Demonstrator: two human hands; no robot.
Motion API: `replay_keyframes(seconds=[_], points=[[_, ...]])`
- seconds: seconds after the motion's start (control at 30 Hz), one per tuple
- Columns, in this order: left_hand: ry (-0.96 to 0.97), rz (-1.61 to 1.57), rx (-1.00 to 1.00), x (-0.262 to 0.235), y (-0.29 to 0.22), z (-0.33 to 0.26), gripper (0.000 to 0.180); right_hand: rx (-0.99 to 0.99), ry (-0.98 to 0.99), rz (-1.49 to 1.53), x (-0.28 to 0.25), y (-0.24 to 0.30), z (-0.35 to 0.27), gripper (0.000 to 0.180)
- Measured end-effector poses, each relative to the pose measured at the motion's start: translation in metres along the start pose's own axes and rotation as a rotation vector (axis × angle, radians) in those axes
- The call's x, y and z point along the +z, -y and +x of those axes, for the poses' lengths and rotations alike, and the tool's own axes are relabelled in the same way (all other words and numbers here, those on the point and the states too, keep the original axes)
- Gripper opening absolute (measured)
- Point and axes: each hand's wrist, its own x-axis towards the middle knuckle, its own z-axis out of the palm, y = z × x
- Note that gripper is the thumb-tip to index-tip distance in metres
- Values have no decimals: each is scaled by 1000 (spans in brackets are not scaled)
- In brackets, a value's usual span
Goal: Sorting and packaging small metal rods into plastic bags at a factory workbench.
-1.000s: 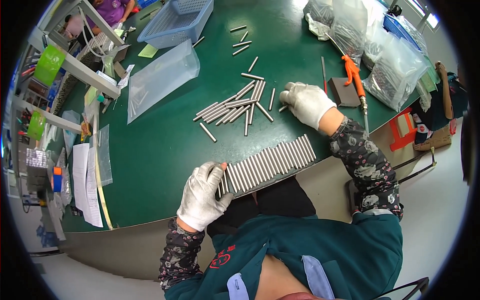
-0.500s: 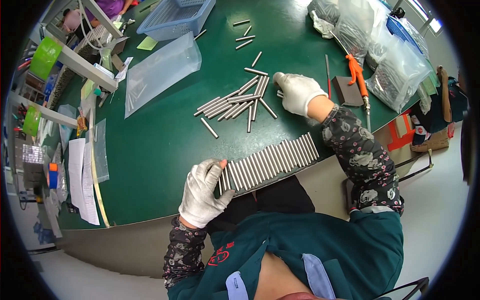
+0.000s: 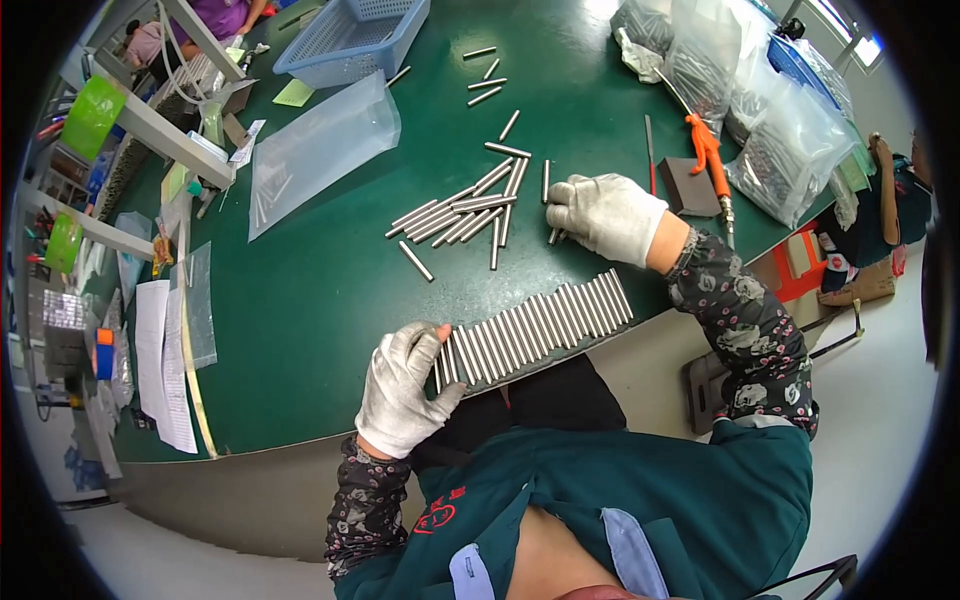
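A row of steel pins [image 3: 540,322] lies side by side along the table's near edge. My left hand [image 3: 405,390], in a white glove with a bare fingertip, is closed around the row's left end, thumb on the near side and fingers on the far side. My right hand [image 3: 608,218], also gloved, is low over the table beyond the row's right end, its fingers curled down. Short ends of steel pins [image 3: 553,236] show beneath its fingers, and one pin [image 3: 546,182] lies at its fingertips. Left of it is a loose pile of steel pins [image 3: 455,215].
A clear plastic bag [image 3: 325,150] and a blue basket [image 3: 350,45] lie at the far left. To the right are an orange air gun [image 3: 707,155], a dark block [image 3: 690,187], a thin red-handled tool [image 3: 651,160] and bags of metal parts [image 3: 795,150]. Papers [image 3: 165,360] lie left.
My right hand has come nearer to me and dropped toward the table. Several pins at the pile's right side have left it, and one now lies by my fingertips. My left hand stays put.
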Motion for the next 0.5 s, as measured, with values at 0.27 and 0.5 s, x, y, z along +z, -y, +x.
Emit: replay_keyframes(seconds=[0.27,0.5], points=[[-6,21,16,2,6,-5,68,651,142,161,-8,7,-45,17],[4,58,28,2,2,-1,66,837,-61,311,3,24,-73,22]])
